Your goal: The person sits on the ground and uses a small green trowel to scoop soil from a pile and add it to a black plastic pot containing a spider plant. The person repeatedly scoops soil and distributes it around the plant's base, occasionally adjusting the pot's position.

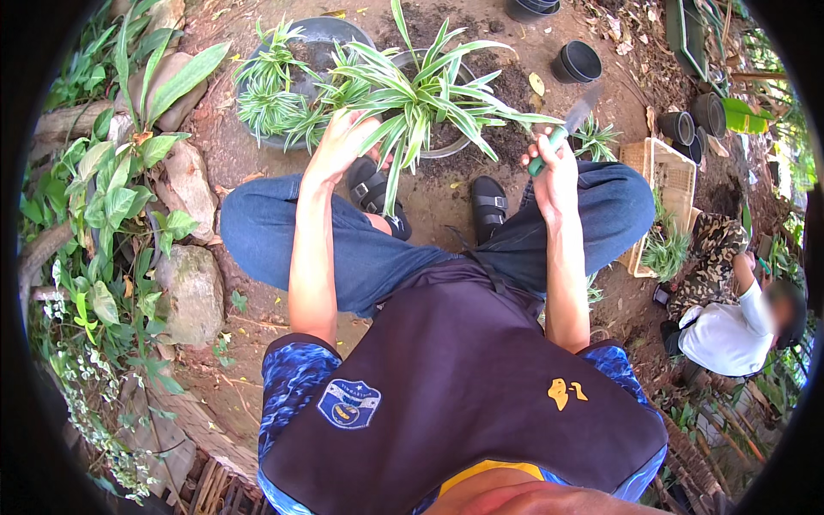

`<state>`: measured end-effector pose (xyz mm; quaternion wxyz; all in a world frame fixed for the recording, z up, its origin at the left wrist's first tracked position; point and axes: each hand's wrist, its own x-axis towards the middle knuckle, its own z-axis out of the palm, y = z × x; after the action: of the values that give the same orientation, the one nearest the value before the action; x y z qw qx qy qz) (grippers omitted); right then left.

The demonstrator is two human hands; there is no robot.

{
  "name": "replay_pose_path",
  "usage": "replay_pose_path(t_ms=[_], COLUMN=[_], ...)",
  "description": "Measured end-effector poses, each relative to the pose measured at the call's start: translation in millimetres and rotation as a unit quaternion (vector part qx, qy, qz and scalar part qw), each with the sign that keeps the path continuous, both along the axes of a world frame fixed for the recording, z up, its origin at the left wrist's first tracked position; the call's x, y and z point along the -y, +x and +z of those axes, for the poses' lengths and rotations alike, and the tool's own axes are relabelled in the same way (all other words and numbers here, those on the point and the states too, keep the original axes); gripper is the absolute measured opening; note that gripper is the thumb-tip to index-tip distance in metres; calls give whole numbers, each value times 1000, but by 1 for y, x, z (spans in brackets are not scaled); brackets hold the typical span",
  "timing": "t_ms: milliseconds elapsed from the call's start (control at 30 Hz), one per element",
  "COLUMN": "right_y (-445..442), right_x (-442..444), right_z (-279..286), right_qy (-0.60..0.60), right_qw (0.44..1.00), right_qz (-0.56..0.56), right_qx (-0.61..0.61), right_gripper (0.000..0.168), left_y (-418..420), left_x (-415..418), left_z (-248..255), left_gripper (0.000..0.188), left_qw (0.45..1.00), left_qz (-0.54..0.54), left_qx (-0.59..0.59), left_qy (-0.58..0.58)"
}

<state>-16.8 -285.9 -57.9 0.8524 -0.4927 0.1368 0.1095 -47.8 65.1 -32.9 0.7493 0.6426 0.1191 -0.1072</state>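
A large spider plant (421,96) with green-and-white striped leaves is held up before me over a round basin (444,152) of dark soil. My left hand (344,145) grips it at its left side, the fingers partly hidden under the leaves. In my right hand (555,170) is a green-handled hand tool (582,106), its grey blade pointing up and away; knife or narrow trowel, I cannot tell. One long leaf reaches close to the right fingertips. Smaller spider plants (273,106) lie in a wide dark basin (335,29) to the left.
Black plastic pots (577,62) stand on the soil ahead, with more pots (708,114) at the right. A beige plastic crate (669,168) sits beside my right knee, spider plants (666,251) at it. Farther right a person (727,328) sits. Rocks (190,296) and foliage border the left.
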Motion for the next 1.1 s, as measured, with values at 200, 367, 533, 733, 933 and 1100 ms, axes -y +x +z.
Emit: replay_pose_path(t_ms=[200, 367, 533, 733, 933, 1100], right_y=[-1, -3, -8, -6, -6, -11], right_x=[-4, -4, -11, -18, -17, -26], right_z=[1, 9, 17, 16, 11, 18], right_qy=[-98, -168, -112, -140, -110, -144], right_qw=[994, 985, 993, 987, 991, 989], right_qz=[-12, -18, -27, -58, -52, -39], right_qx=[50, 33, -3, -48, -61, -8], right_gripper=[14, 18, 31, 27, 33, 22], left_y=[-5, 0, 0, 2, 8, 9], left_x=[-2, -2, 4, 1, 13, 8], left_z=[-12, -16, -18, -28, -16, -19], left_gripper=[35, 30, 29, 27, 24, 19], left_qw=[996, 990, 991, 984, 986, 974], left_qz=[49, 3, 7, 1, 21, 15], left_qx=[-14, -24, -17, -27, -56, -95], left_qy=[-76, -137, -134, -175, -155, -204])
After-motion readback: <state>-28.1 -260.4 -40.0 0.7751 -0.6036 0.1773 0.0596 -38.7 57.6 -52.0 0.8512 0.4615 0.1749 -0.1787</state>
